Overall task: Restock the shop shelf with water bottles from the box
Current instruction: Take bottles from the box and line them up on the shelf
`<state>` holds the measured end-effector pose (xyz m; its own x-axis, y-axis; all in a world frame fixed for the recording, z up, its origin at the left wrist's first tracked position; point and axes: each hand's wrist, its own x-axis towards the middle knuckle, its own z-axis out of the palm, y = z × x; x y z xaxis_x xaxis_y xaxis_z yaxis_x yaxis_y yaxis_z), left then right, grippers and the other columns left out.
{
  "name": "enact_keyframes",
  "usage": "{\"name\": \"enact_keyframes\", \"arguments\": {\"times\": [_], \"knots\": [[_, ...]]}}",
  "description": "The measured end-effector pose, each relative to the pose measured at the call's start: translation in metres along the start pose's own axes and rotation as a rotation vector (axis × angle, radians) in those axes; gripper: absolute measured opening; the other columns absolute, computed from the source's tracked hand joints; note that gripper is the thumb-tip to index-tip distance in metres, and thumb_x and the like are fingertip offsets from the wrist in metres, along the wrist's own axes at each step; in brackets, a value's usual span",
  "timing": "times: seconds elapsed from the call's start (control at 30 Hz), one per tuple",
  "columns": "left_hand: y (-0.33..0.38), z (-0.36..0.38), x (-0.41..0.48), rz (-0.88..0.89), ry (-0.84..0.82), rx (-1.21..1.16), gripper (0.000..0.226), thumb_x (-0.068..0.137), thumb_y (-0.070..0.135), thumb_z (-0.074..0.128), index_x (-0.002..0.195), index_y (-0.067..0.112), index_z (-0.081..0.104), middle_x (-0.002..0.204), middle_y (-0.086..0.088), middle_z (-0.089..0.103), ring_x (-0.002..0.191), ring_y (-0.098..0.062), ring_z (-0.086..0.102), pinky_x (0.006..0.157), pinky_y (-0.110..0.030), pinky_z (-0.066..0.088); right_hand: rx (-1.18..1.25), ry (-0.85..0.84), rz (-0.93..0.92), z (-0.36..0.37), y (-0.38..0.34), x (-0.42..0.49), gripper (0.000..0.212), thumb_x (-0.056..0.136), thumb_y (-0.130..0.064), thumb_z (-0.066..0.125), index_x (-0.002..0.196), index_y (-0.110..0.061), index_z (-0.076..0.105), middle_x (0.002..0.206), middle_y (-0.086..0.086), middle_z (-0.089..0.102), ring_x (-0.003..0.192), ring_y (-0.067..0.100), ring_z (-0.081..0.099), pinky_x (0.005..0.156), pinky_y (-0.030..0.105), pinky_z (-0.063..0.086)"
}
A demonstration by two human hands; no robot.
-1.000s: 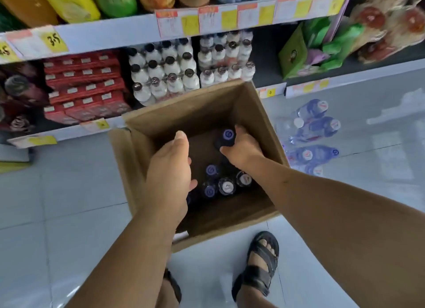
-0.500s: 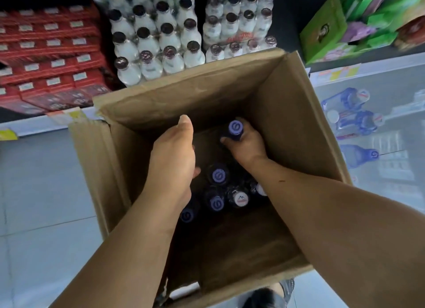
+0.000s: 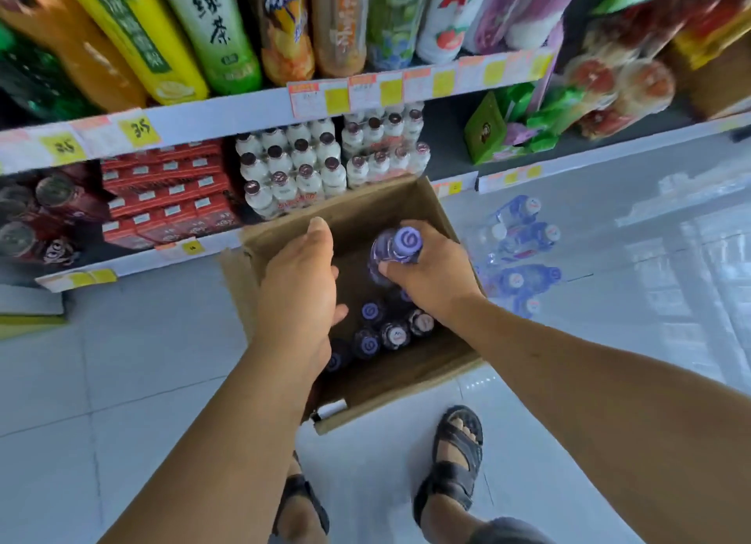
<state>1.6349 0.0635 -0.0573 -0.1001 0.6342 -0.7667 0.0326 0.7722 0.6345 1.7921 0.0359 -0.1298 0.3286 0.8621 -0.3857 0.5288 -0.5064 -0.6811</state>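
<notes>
— Where is the task's bottle found?
— A water bottle with a pale purple cap is gripped by the right hand. The fingers are curled round its shoulder, over the far right part of the cardboard box. It is held higher than the other capped bottles, which are clustered upright on the box bottom.

— And the other hand?
— The left hand is held flat with straight fingers and nothing is grasped. It is spread over the left part of the opening, its fingertips near the far rim.

— Which edges are to be noted?
— The box's far rim is set close to the bottom shelf lip, just in front of packs of white bottles with dark caps. Red cartons are stacked to their left. A flap is folded outward on the box's left side.

— What room is left open?
— Bare tiled floor is seen to the left of the box. To the right, loose bottles are laid on the floor just beside the box wall. Two sandalled feet are planted just behind the near wall.
</notes>
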Motion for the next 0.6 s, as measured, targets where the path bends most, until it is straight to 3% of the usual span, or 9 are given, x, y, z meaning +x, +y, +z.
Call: {"name": "enact_keyframes", "arguments": {"times": [0.13,0.2,0.27,0.33,0.47,0.53,0.6], "knots": [[0.075,-0.022,-0.105,0.044,-0.045,-0.043,0.045,0.098,0.054,0.048,0.131,0.026,0.06,0.121,0.008,0.061,0.105,-0.01,0.058,0.082,-0.044,0.048,0.028,0.023,-0.079,-0.103,-0.103,-0.069,0.027,0.078,-0.033,0.078,0.097,-0.034,0.059,0.088,-0.015,0.064,0.084,0.009,0.062,0.07,0.023,0.047],[0.122,-0.036,-0.164,0.097,-0.057,-0.062,0.037,0.098,0.053,0.049,0.121,0.028,0.064,0.119,0.007,0.062,0.104,-0.013,0.059,0.084,-0.045,0.049,0.075,0.056,-0.111,-0.161,-0.162,-0.104,0.024,0.078,-0.035,0.077,0.096,-0.03,0.062,0.087,-0.015,0.067,0.083,0.006,0.063,0.071,0.024,0.05],[0.17,-0.048,-0.221,0.138,-0.061,-0.084,0.027,0.097,0.054,0.051,0.102,0.032,0.065,0.113,0.006,0.065,0.101,-0.016,0.06,0.086,-0.047,0.049,0.097,0.103,-0.164,-0.22,-0.221,-0.137,0.033,0.073,-0.045,0.074,0.1,-0.027,0.067,0.089,-0.013,0.07,0.083,0.007,0.065,0.077,0.032,0.054],[0.217,-0.059,-0.28,0.22,-0.062,-0.115,0.028,0.098,0.054,0.048,0.098,0.031,0.064,0.106,0.005,0.064,0.095,-0.017,0.06,0.084,-0.046,0.049,0.12,0.126,-0.243,-0.277,-0.281,-0.168,0.043,0.069,-0.054,0.069,0.102,-0.028,0.068,0.093,-0.009,0.072,0.09,0.012,0.067,0.084,0.04,0.055],[0.291,-0.068,-0.388,0.426,-0.061,-0.171,0.036,0.099,0.055,0.046,0.114,0.028,0.064,0.113,0.005,0.062,0.104,-0.017,0.06,0.082,-0.048,0.05,0.191,0.108,-0.438,-0.376,-0.381,-0.224,0.019,0.083,-0.04,0.071,0.097,-0.035,0.059,0.093,-0.009,0.068,0.087,0.012,0.065,0.077,0.043,0.053],[0.317,-0.066,-0.436,0.506,-0.068,-0.199,0.04,0.099,0.055,0.045,0.122,0.026,0.061,0.118,0.007,0.06,0.109,-0.018,0.058,0.087,-0.051,0.047,0.206,0.138,-0.53,-0.411,-0.419,-0.251,0.033,0.082,-0.043,0.072,0.108,-0.031,0.055,0.109,-0.002,0.066,0.1,0.019,0.064,0.084,0.047,0.053],[0.337,-0.067,-0.478,0.569,-0.069,-0.228,0.045,0.099,0.056,0.045,0.126,0.023,0.06,0.12,0.006,0.059,0.112,-0.019,0.057,0.087,-0.05,0.046,0.225,0.171,-0.611,-0.44,-0.451,-0.276,0.041,0.082,-0.044,0.071,0.114,-0.024,0.056,0.099,-0.002,0.064,0.091,0.017,0.063,0.078,0.043,0.053]]}}
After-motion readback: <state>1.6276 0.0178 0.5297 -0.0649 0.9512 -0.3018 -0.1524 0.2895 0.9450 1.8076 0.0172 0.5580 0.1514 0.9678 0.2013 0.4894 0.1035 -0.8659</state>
